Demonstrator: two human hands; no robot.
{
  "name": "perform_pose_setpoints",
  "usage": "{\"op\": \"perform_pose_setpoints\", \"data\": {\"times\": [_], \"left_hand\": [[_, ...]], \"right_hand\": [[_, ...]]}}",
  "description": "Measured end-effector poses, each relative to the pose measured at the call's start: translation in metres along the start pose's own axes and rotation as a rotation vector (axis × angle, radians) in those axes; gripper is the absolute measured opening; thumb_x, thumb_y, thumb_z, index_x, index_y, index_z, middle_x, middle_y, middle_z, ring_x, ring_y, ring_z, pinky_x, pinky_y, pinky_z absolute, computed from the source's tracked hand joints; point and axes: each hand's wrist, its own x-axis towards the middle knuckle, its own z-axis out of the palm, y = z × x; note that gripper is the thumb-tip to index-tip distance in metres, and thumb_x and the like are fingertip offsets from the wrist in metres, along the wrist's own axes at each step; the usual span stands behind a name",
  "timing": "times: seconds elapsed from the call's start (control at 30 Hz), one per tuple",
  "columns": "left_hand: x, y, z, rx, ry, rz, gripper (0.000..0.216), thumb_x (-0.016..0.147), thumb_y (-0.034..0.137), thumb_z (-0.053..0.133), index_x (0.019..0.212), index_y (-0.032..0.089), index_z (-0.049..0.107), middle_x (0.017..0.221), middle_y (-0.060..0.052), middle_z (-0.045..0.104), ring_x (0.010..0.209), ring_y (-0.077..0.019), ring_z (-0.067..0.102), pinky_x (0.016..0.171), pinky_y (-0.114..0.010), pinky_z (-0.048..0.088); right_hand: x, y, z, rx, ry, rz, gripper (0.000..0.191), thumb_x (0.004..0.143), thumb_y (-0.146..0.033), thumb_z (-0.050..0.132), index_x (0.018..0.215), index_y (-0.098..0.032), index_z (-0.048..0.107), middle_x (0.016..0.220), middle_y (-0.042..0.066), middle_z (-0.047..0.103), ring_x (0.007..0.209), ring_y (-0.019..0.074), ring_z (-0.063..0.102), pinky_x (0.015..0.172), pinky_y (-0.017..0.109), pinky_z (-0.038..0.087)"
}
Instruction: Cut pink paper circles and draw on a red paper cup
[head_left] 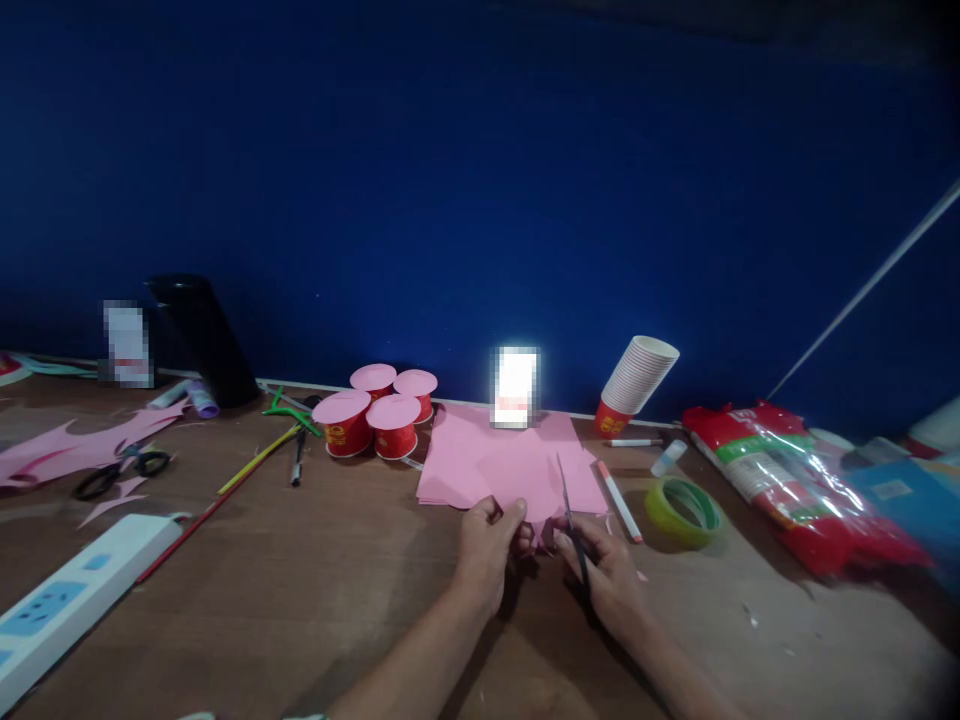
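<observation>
Right grip [606,572] wraps the scissors [572,525] while the left grip [486,550] pinches pink paper [537,533].

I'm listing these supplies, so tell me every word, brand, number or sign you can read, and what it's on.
No text can be quoted:
Front red cups: yellow markings, too blurred.
Stacked cups: yellow marking on the lowest, too small.
Red packet: printing, too blurred.
White label on the blue item: too small.
Middle bright panel: pixelated, unreadable.
Left bright panel: likewise.
</observation>
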Motion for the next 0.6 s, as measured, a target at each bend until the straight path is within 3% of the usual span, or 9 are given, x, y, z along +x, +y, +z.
{"op": "perform_pose_setpoints", "data": {"times": [0.33,0.6], "left_hand": [[-0.0002,0.0010,0.0000,-0.005,0.020,-0.003,0.044,0.050,0.045,0.080,0.064,0.015,0.051,0.047,0.005,0.050,0.039,-0.0059,0.045,0.039,-0.019,0.038],[-0.0004,0.0028,-0.0004,-0.001,0.038,-0.025,0.045,0.050,0.047,0.079,0.065,0.016,0.050,0.047,0.005,0.051,0.038,-0.0062,0.045,0.038,-0.019,0.038]], "right_hand": [[-0.0007,-0.0004,-0.0017,0.007,-0.012,0.013,0.032,0.081,-0.041,0.061,0.101,-0.016,0.065,0.067,-0.001,0.053,0.052,0.0099,0.042,0.045,0.020,0.037],[-0.0008,-0.0047,-0.0030,-0.110,-0.011,-0.019,0.029,0.083,-0.041,0.058,0.100,-0.018,0.066,0.073,0.002,0.060,0.060,0.0144,0.050,0.050,0.021,0.041]]}}
